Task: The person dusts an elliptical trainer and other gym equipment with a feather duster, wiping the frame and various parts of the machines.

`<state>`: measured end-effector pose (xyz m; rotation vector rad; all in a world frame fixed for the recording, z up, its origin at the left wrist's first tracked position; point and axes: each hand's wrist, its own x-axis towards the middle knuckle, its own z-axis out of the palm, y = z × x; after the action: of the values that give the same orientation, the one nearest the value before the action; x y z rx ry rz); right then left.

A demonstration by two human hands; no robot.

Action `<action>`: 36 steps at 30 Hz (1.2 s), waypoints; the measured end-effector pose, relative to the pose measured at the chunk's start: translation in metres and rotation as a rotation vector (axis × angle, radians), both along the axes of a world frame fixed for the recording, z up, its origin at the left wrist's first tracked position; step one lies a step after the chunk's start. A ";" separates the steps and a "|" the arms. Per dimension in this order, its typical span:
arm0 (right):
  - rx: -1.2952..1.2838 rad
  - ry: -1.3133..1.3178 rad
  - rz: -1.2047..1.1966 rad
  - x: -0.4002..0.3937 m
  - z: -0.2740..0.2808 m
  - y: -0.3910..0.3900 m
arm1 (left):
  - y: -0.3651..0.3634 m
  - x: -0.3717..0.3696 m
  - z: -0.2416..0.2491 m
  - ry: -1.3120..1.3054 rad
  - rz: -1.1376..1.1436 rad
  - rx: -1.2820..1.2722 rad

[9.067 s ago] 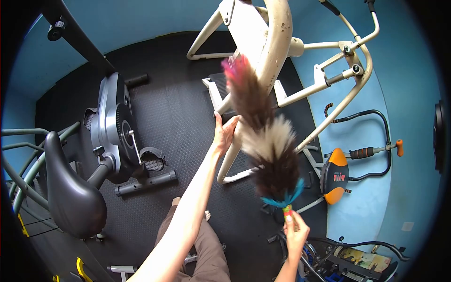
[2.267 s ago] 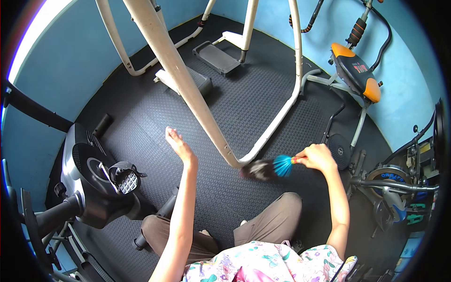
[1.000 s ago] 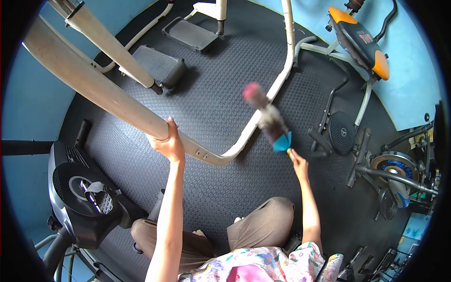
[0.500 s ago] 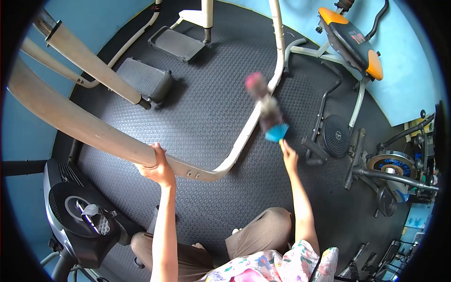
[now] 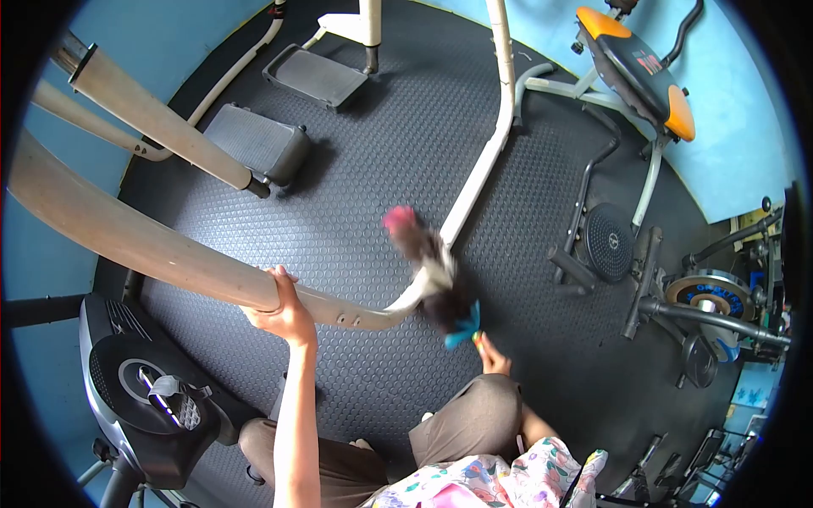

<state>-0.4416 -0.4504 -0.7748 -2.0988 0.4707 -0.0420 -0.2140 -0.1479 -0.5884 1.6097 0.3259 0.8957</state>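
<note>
My left hand [image 5: 286,310] is closed around the thick beige tube of the exercise machine's frame [image 5: 182,252], thumb on top. In my right hand [image 5: 493,356] is the yellow-green handle of a feather duster [image 5: 440,275]. The duster has a blue collar, dark and whitish feathers and a pink tip, and it is smeared by motion. Its feathers lie across the frame's white lower bar [image 5: 474,190] near the bend. My right forearm is partly hidden behind my knee.
Two grey foot pedals [image 5: 262,144] hang at the upper left. An elliptical-type machine [image 5: 140,377] stands at lower left. To the right are an orange-and-black bench [image 5: 635,68], a round twist disc [image 5: 608,243] and a flywheel bike [image 5: 707,292]. Black studded matting [image 5: 356,169] covers the floor.
My right hand has drawn the feather duster down and left along the white bar, toward my knee. My left hand keeps its grip on the tube.
</note>
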 end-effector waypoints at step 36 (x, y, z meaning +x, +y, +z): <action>0.518 0.336 0.238 0.004 0.090 -0.006 | 0.009 -0.001 -0.011 0.010 0.034 0.009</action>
<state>-0.4380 -0.4561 -0.6848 -1.6353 0.3753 0.5246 -0.2149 -0.1392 -0.5999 1.6212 0.3571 0.9163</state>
